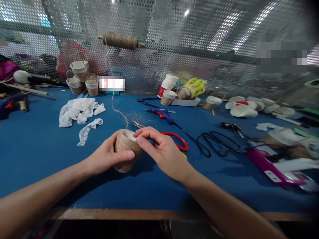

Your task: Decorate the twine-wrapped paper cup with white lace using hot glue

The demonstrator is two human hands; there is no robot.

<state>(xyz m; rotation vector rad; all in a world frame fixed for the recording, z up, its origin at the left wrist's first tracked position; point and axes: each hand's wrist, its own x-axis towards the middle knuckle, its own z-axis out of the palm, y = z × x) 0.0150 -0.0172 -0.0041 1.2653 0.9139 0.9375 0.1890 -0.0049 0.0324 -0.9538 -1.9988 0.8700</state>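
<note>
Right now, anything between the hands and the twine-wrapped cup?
Nothing visible: the left hand grips the twine-wrapped cup by its side; the right hand is at its rim. Red-handled scissors lie beyond, not between.

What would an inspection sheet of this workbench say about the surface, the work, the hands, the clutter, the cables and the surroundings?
Surface: blue tabletop, pale specks scattered beyond the cup.
Work: a twine-wrapped cup, white inside; a twine strand runs from its rim up toward a spool.
Hands: left hand grips the cup's side; right hand has fingertips at the rim, any pinched twine too small to tell.
Clutter: white lace, glue gun, keys, red-handled scissors partly hidden by the right hand.
Cables: black cable in loose loops, right of the hands.
Surroundings: perforated metal screen behind the table.
</note>
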